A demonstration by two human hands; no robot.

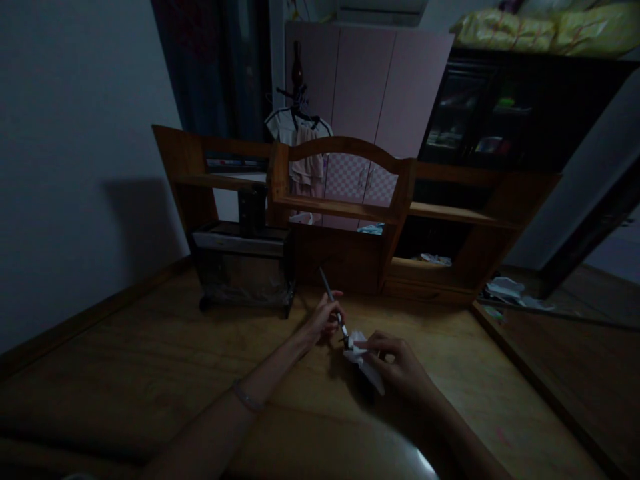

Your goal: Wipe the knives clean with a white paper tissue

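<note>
The room was pretty dim, with a bare pale wall point(80, 133) down one side and a pink wardrobe point(363, 73) at the back. A wooden surface point(150, 373) took up most of the foreground, and a wooden shelf unit point(350, 257) ran across its far edge. Some black-framed thing point(245, 275) stood near the left end of that, no clue what it was.

Anyway, the hands. The right hand point(397, 360) had its grip pinching a crumpled white tissue point(370, 373), which was up against the near end of a thin grey rod point(325, 284). The left hand point(327, 317) had its fingers curled shut round that rod partway along, far end slanting toward the shelf unit. There was a dark bit point(346, 341) right by the tissue, too murky to make out.

My guess: the step in hand was rubbing that near end. Next move called for a firm left grip and light tissue pressure, imo.
</note>
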